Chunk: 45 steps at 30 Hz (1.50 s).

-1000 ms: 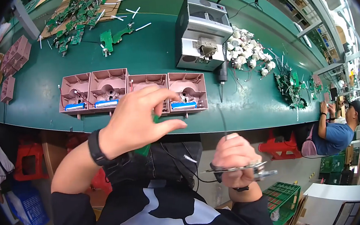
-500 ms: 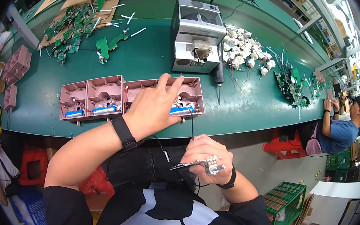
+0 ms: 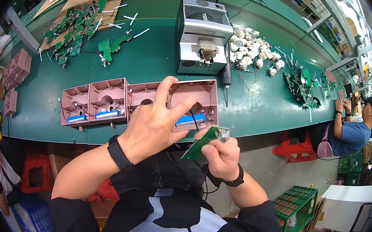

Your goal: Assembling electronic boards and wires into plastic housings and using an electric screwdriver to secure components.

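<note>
My left hand (image 3: 151, 124) spans the pink plastic housing (image 3: 201, 92) at the table's front edge. One finger reaches toward its far wall, another over its inside, and the thumb lies along the near side. A blue cylindrical battery (image 3: 189, 121) lies in this housing, partly crossed by a black cable (image 3: 194, 120). In my right hand (image 3: 223, 159) is a green circuit board (image 3: 196, 147) with a metal part at its far end, tilted just in front of the housing. Other pink housings (image 3: 107, 88) stand to the left, with blue batteries inside.
A grey-white machine (image 3: 202, 34) stands behind the housings, with a black screwdriver-like tool (image 3: 226, 78) beside it. White parts with wires (image 3: 251, 49) are heaped to its right. Circuit boards (image 3: 77, 28) lie far left. A person in blue (image 3: 348, 129) works at the right.
The right-hand housing has shifted nearer and slightly right under my left hand. My right hand has lifted toward it, turning the circuit board so its green face shows.
</note>
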Available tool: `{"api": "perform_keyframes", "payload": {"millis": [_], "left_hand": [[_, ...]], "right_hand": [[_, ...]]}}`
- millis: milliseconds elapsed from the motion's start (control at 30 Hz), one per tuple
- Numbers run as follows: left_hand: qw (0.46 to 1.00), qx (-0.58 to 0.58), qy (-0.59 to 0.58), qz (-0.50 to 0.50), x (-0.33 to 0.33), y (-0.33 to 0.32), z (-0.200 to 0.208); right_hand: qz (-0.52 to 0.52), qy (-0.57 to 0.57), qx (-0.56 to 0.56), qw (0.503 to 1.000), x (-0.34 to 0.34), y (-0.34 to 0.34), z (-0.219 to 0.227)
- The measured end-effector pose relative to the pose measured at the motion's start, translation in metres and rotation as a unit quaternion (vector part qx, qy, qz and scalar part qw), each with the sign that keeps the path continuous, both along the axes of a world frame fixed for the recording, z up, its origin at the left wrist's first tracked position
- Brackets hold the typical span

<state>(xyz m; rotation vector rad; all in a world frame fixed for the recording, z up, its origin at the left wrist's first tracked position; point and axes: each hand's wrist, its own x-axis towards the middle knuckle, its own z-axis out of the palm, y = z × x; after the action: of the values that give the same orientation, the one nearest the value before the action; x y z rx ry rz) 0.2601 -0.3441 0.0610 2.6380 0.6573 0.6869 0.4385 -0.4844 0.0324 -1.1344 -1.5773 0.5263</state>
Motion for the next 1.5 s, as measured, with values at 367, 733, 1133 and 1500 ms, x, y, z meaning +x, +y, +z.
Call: {"api": "perform_keyframes", "payload": {"millis": [367,733,1133,1500], "left_hand": [[0.998,-0.006,-0.034,-0.052,-0.009,-0.004,0.000],[0.995,-0.019,-0.029,-0.096,-0.008,0.004,-0.009],[0.995,-0.015,-0.024,-0.097,-0.003,0.008,-0.020],[0.991,0.056,0.022,-0.116,0.006,-0.001,-0.032]], "right_hand": [[-0.077,-0.098,0.036,0.992,-0.019,0.006,0.013],[-0.073,-0.173,0.114,0.976,-0.023,0.012,0.009],[-0.187,-0.304,0.105,0.928,-0.013,0.001,-0.011],[-0.165,-0.259,0.075,0.949,-0.002,0.007,-0.036]]}}
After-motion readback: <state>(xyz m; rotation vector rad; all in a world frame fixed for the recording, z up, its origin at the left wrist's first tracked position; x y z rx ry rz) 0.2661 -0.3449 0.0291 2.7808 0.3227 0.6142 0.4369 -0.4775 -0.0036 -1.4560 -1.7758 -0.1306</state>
